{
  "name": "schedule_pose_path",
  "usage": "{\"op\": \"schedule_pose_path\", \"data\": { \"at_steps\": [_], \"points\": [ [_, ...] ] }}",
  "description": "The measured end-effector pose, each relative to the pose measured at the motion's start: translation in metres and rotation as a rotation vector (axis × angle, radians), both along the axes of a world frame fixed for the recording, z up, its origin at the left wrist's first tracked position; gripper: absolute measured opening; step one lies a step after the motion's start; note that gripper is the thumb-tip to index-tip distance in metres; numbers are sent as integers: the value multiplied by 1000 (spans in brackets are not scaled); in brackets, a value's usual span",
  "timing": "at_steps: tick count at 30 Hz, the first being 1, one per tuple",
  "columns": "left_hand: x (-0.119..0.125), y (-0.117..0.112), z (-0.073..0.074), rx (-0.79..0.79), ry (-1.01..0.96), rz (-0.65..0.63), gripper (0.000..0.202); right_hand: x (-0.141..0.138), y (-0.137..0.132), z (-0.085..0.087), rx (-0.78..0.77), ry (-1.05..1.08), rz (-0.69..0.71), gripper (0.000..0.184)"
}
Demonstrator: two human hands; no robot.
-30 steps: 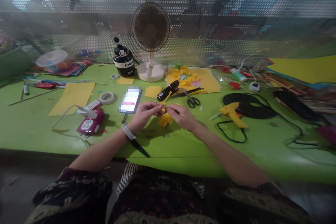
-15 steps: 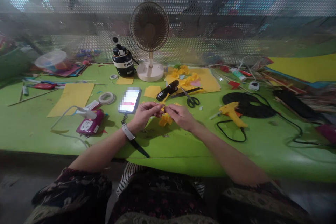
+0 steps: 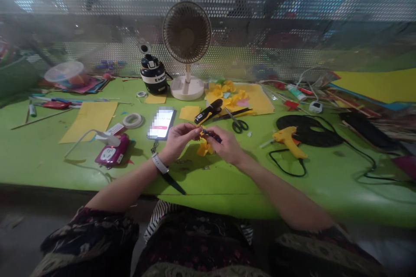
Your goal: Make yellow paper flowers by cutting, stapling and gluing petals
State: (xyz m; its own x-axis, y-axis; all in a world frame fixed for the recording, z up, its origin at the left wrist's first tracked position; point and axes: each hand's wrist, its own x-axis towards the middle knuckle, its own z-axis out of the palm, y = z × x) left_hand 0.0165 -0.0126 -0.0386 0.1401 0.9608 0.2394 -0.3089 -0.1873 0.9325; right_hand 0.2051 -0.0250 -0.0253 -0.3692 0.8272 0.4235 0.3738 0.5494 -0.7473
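Head view: right hand (image 3: 228, 145), grasping a dark blue tool (image 3: 215, 137); left hand (image 3: 181, 139), fingers pinched near its tip, contents too small to tell. Yellow paper flower (image 3: 204, 149), between the hands; beyond, black stapler (image 3: 209, 111) and scissors (image 3: 239, 126); farther back, fan (image 3: 187, 34).

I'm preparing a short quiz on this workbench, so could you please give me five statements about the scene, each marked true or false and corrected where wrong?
1. The right hand holds a small dark-blue object. True.
2. The left hand lies flat on the phone. False: its fingers are bent, close to the right hand's fingers.
3. The fan stands beside the dark bottle. True.
4. The scissors lie to the left of the phone in the picture. False: they lie to its right.
5. The glue gun is yellow. True.
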Motion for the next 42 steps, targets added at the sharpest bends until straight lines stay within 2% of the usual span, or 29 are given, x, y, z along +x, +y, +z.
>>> {"op": "schedule_pose_path", "data": {
  "at_steps": [13, 17, 21, 34, 42],
  "points": [
    [-4, 2, 0, -42, 5, -26, 22, 2, 3, 0, -299, 127, 110, 28],
    [-3, 1, 3, -40, -3, -18, 21, 0, 3, 1, -182, 77, 58, 23],
    [0, 0, 5, -43, 0, 45, 25, -1, 1, 1, -67, 29, 3, 22],
    [-4, 4, -4, 8, 65, 27, 23, 1, 2, 4, -191, 88, 48, 25],
    [-3, 2, -1, -27, 31, 9, 24, 1, 3, 2, -171, 32, 39, 25]
  ]
}}
